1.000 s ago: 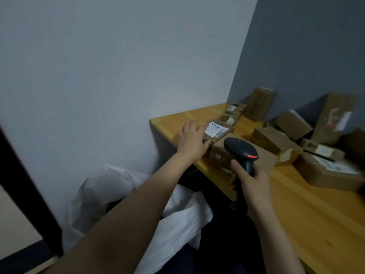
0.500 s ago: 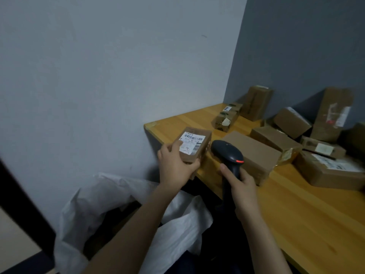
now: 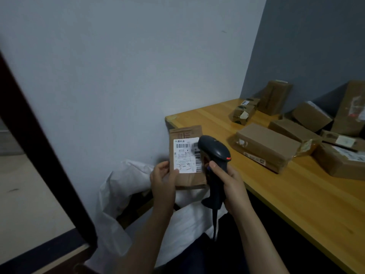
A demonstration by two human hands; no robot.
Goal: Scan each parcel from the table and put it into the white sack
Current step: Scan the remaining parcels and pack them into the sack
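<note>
Flat brown cardboard parcel [image 3: 190,177], white barcode label [image 3: 185,158] facing me | upright in my left hand [image 3: 163,178], grip closed on its near-left edge | right hand [image 3: 233,186] grips matte black scanner [image 3: 215,153], head over label's right side | crumpled white sack [image 3: 122,186] gapes below | wooden counter [image 3: 296,194] edge right, taped boxes [image 3: 264,145] beyond.

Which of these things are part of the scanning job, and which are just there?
Part of the job: the parcel in the left hand, the scanner in the right hand, the white sack below, the other parcels on the table.
Just there: the door frame, the walls, the floor.
</note>
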